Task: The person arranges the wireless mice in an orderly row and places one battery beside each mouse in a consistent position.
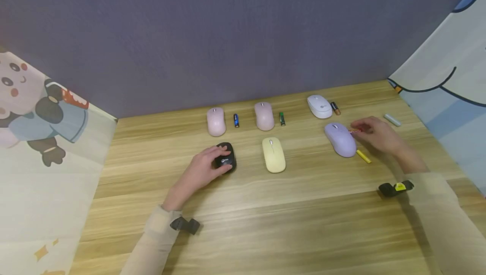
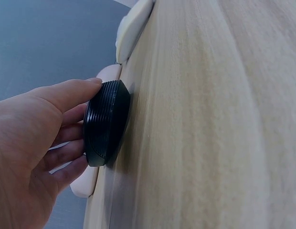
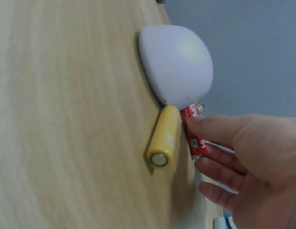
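My left hand (image 1: 199, 169) grips a black computer mouse (image 1: 228, 160) on the wooden table, thumb on one side and fingers on the other. The left wrist view shows the ribbed side of this mouse (image 2: 101, 119). At the right, my right hand (image 1: 381, 136) pinches a red battery (image 3: 190, 113) between thumb and fingers, close beside a purple mouse (image 1: 341, 141). A yellow battery (image 1: 363, 156) lies at the near end of the purple mouse. Part of the red battery is hidden behind the right thumb.
Along the back stand two pink mice (image 1: 216, 122) (image 1: 264, 116), a blue battery (image 1: 236, 120), a green battery (image 1: 282, 119), a white mouse (image 1: 319, 107) and a black-and-copper battery (image 1: 336, 108). A yellow mouse (image 1: 274, 155) sits mid-table; a pale battery (image 1: 392, 119) lies far right. A dark panel (image 1: 243, 34) rises behind.
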Action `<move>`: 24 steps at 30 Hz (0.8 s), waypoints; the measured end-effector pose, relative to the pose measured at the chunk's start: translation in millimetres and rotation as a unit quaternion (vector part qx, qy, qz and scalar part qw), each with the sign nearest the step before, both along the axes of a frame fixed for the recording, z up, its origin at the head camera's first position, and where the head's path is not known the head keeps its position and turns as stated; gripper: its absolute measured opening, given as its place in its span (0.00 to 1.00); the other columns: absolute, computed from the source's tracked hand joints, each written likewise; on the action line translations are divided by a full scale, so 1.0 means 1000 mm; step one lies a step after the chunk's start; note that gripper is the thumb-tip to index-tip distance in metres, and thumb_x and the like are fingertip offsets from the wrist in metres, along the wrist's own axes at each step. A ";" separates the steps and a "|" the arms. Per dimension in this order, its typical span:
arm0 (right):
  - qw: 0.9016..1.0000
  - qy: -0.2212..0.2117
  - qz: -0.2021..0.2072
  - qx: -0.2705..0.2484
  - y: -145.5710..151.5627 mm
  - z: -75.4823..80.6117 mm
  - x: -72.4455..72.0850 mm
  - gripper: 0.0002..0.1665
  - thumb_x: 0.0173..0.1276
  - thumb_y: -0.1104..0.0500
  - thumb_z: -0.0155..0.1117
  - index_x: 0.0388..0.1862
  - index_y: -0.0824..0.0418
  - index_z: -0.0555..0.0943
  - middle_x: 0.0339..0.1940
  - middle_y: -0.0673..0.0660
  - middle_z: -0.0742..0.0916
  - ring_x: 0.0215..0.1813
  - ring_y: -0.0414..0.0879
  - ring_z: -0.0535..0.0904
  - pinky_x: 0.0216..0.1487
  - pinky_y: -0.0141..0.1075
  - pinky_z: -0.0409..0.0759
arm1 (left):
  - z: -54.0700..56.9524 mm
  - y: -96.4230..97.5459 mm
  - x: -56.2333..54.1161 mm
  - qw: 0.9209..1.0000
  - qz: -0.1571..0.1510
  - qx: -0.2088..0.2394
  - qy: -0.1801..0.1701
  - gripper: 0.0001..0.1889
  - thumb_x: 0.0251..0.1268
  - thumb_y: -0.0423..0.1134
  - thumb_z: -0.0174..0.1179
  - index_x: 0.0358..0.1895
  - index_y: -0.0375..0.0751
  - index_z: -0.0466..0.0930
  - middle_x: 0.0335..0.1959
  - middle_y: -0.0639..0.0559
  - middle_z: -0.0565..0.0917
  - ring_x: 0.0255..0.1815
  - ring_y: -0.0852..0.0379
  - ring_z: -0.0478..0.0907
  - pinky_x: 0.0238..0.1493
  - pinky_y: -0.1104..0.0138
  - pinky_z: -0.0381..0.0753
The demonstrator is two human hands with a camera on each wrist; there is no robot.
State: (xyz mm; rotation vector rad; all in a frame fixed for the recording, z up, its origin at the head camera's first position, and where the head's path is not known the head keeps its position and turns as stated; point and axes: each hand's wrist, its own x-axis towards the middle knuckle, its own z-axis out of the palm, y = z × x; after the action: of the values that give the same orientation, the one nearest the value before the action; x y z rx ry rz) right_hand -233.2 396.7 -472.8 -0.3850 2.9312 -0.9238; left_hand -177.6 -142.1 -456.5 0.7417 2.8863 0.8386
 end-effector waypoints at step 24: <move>0.998 0.034 -0.038 0.024 -0.012 0.006 0.001 0.13 0.75 0.60 0.66 0.49 0.69 0.85 0.38 0.63 0.86 0.39 0.53 0.80 0.32 0.32 0.75 | -0.004 -0.002 -0.001 1.000 0.001 0.002 -0.002 0.24 0.65 0.49 0.72 0.61 0.42 0.84 0.69 0.41 0.79 0.72 0.35 0.72 0.75 0.44 0.69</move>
State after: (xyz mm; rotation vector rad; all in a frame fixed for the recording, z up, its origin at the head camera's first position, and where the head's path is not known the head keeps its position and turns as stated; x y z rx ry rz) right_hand -232.5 384.7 -466.7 -0.3100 3.0436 -0.8632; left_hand -178.8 -143.7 -460.8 0.7364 2.8826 0.8466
